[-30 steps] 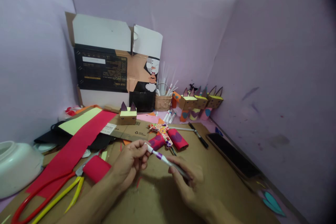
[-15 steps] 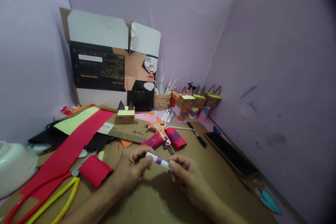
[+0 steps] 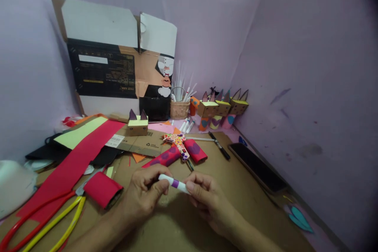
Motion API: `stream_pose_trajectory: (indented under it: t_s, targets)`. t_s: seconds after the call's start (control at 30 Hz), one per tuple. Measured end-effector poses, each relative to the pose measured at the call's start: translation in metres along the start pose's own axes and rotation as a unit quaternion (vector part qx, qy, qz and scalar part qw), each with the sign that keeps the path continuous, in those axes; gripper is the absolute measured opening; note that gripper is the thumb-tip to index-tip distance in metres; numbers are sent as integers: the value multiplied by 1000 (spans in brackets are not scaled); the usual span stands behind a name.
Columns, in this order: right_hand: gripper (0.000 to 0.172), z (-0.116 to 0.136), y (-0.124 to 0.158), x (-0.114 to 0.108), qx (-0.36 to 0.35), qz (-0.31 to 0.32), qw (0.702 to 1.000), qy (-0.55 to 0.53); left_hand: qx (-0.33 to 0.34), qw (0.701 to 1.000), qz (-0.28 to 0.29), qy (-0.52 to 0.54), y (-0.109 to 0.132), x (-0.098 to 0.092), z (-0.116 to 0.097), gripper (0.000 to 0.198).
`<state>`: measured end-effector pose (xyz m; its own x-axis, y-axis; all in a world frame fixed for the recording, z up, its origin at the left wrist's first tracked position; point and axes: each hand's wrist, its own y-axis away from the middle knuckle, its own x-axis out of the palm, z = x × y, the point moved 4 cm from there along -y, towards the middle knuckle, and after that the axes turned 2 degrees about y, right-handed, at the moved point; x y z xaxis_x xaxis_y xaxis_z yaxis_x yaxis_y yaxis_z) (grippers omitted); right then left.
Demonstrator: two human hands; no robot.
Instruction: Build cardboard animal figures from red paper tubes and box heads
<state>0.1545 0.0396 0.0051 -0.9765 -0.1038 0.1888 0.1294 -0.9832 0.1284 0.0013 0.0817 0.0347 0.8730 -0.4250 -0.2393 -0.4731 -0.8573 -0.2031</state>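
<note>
A white marker with a purple band (image 3: 175, 183) is held nearly level above the cardboard, one end in each hand. My left hand (image 3: 149, 189) pinches its left end between thumb and fingers. Around its right end, the thumb and fingers of my right hand (image 3: 203, 193) are closed. Just beyond the hands lie a red paper tube with purple patches (image 3: 164, 158), a floral-patterned glue gun (image 3: 178, 143) and a shorter red tube with a purple heart (image 3: 196, 151). Left of my left hand sits a plain red paper roll (image 3: 103, 189).
Scissors with red and yellow handles (image 3: 44, 224) lie at the lower left, beside a red paper strip (image 3: 71, 169). A phone (image 3: 256, 167) and a black pen (image 3: 219, 145) are at the right. Box-headed cat figures (image 3: 223, 108), a basket of pens (image 3: 179, 110) and a cardboard box (image 3: 103, 71) stand behind.
The camera view has tilted downward and shifted slightly, so the background sits higher. Both hands still grip the marker in much the same pose.
</note>
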Motion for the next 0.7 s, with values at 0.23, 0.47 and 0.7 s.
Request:
stream_pose_trajectory:
  t_s: [0.23,0.47,0.7]
  targets:
    - [15,15,14,5,-293,-42,896,332,-271,928,34,253,-8,15,13,47]
    - [13,27,29,18,-357,-12,876,323,-353,847,208,340,3,34,11,56]
    - [8,16,35,22,-351,-28,875,333,-370,857,195,301,15,38,14,53]
